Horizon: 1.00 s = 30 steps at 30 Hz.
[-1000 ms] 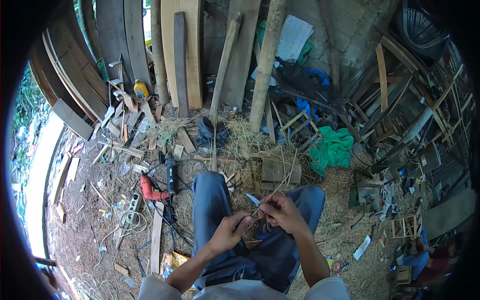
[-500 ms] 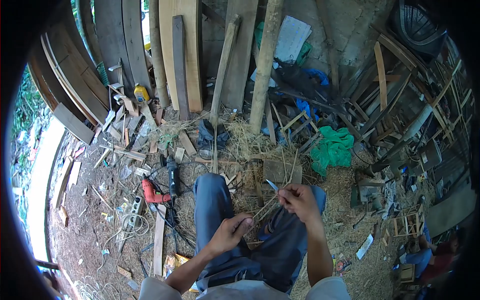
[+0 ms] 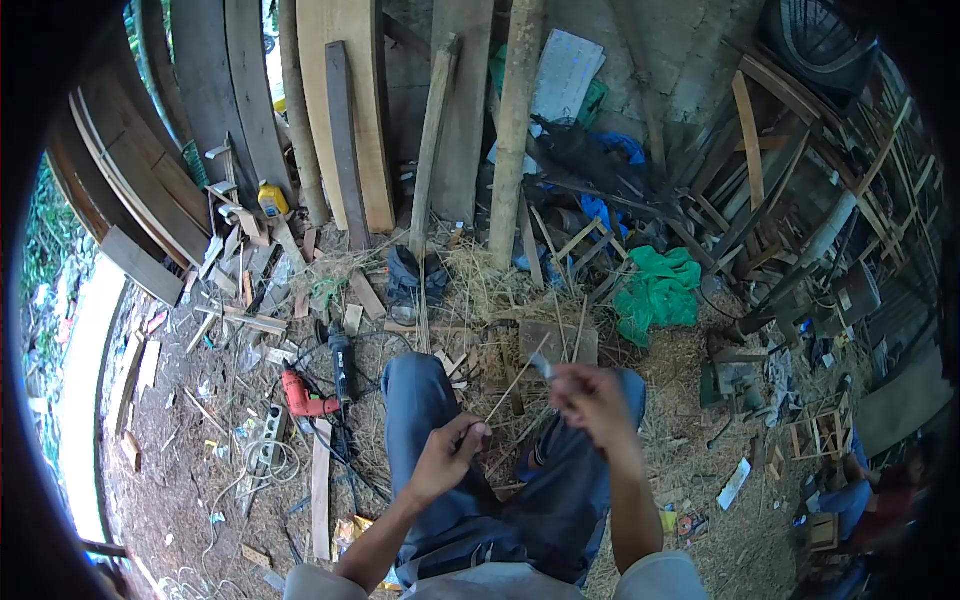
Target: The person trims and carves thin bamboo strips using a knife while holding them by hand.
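Note:
My left hand [image 3: 450,452] pinches the lower end of a thin pale strip [image 3: 510,392] above my left knee. The strip slants up and to the right. My right hand [image 3: 592,402], blurred by motion, is closed on a small knife over my right thigh. The knife's blade [image 3: 541,364] points up and left, near the strip's upper end. Whether the blade touches the strip I cannot tell.
A red drill [image 3: 308,396], a dark grinder [image 3: 343,368] and a power strip [image 3: 268,436] lie left of my legs. Ahead are a wooden block [image 3: 558,342] and green plastic [image 3: 657,292]. Boards lean behind. A person [image 3: 868,505] sits at the lower right.
My right hand has moved with the knife from close beside my left hand to up and right of it. My left hand keeps its pinch and sits slightly further left.

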Tool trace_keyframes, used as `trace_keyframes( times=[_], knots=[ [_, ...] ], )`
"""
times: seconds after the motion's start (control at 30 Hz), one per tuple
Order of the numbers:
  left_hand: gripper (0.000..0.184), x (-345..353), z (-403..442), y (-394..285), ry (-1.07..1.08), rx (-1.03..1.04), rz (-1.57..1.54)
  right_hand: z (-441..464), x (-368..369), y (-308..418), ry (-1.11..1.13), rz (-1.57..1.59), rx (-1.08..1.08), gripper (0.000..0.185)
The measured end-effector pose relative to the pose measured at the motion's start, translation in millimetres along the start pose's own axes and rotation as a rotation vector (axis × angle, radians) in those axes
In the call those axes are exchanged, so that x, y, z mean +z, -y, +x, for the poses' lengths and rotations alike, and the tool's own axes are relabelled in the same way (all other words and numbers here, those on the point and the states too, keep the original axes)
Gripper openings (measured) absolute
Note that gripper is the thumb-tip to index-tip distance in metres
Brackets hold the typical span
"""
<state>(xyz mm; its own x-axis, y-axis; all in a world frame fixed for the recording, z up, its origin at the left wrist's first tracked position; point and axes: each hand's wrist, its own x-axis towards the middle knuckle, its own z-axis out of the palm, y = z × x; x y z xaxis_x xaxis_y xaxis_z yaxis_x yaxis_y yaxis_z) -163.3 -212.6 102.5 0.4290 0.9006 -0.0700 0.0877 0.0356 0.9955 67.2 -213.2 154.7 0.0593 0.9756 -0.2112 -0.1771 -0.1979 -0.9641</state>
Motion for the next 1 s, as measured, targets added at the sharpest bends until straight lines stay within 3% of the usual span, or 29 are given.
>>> trace_keyframes(
  times=[0.17,0.23,0.43,0.57,0.73,0.8,1.0],
  knots=[
    [0.015,20,11,-12,-0.007,0.078,0.127,-4,31,-31,0.115,0.046,0.12,0.012],
    [0.01,25,12,-8,-0.073,0.226,0.232,-1,21,-30,0.091,0.022,0.139,0.014],
    [0.008,34,6,-16,-0.102,0.332,0.35,3,-21,-10,-0.062,0.093,0.075,0.014],
    [0.008,44,16,-26,-0.077,0.316,0.405,-12,3,-14,0.061,-0.023,0.059,0.016],
    [0.012,54,27,-25,-0.15,0.489,0.541,-10,-8,-5,0.03,0.063,0.068,0.013],
    [0.012,52,27,-27,-0.141,0.506,0.566,-6,-22,6,-0.107,-0.061,0.056,0.014],
    [0.009,45,33,-31,-0.132,0.458,0.571,4,-24,10,-0.047,0.088,0.036,0.014]
  ],
)
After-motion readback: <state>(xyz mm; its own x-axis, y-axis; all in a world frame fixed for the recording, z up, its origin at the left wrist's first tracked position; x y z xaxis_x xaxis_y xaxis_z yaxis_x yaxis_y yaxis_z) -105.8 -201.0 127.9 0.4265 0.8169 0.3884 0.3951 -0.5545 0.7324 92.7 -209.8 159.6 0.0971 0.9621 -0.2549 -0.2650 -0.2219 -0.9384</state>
